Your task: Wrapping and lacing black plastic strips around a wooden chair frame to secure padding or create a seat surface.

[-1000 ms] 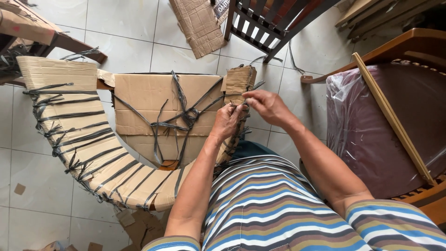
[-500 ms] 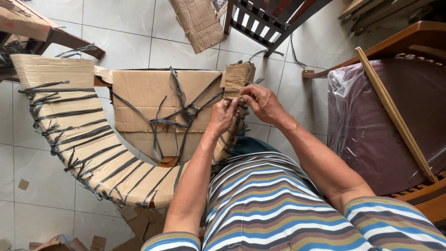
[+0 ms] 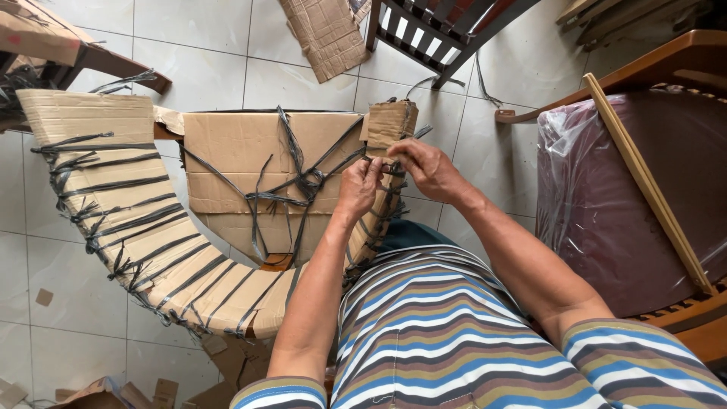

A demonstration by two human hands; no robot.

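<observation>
A curved piece wrapped in brown cardboard [image 3: 129, 220] arcs from the upper left round to my lap, bound with many black straps. A flat cardboard panel [image 3: 242, 163] crossed by knotted black straps fills its middle. My left hand [image 3: 358, 185] and my right hand [image 3: 425, 168] meet at the right upright end of the wrap [image 3: 390, 125]. Both pinch a black strap [image 3: 385, 167] stretched between them against the cardboard. The fingertips hide the strap's knot.
A maroon chair seat under clear plastic [image 3: 636, 197] with a wooden frame stands at the right. A dark slatted chair [image 3: 439, 38] and a loose cardboard sheet [image 3: 326, 34] lie beyond on the tiled floor. Cardboard scraps [image 3: 163, 390] litter the floor at bottom left.
My hands have stayed at the right end of the wrap, working the strap with small finger movements. The view has shifted slightly.
</observation>
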